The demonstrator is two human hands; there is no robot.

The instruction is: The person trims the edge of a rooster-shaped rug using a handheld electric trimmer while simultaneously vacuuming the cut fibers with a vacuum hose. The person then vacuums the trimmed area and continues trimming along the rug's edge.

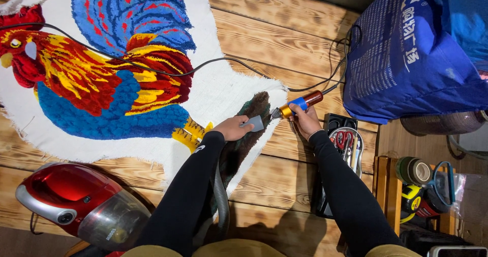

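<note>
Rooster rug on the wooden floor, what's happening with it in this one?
A person works at the edge of the rooster rug, which lies flat on the wooden floor. The left hand holds a grey vacuum nozzle against the dark tufted patch, its hose running back to a red vacuum cleaner. The right hand grips a corded orange-and-blue trimmer, tip pointed at the same spot.

A single view was taken from a camera worn on the head, aimed almost straight down over both forearms at the wooden floor point(284, 43). The rug point(122, 69) was framed upper left, the vacuum point(81, 203) at the lower left edge, the bag point(412, 53) upper right. Everything was seen from close, within arm's reach. No second view was supplied.
</note>
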